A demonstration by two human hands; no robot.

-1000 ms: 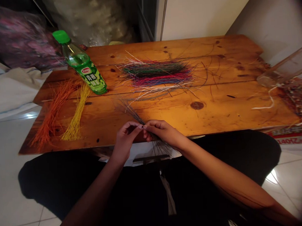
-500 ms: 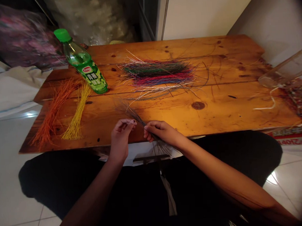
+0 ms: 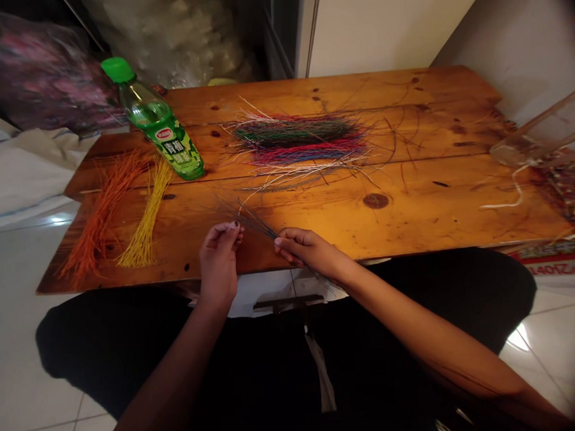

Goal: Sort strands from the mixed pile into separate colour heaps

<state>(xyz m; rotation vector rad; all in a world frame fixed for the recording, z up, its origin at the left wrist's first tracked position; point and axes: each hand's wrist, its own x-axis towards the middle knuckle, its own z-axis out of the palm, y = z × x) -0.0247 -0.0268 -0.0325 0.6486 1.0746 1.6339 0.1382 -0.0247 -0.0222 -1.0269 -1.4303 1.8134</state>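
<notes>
Dark strands (image 3: 263, 228), light and springy I'd judge, fan out between my left hand (image 3: 219, 260), fingertips pinched, perhaps on nothing, I cannot tell, and, apart from it, my right hand (image 3: 312, 251), clamped where they gather, the best hold.

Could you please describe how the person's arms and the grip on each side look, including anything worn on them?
The left grip and right grip are ungloved hands. A dark spot marks the left thumb tip; whether it is nail polish, I cannot tell. The left forearm and right forearm show no sleeve, watch or bracelet.
</notes>
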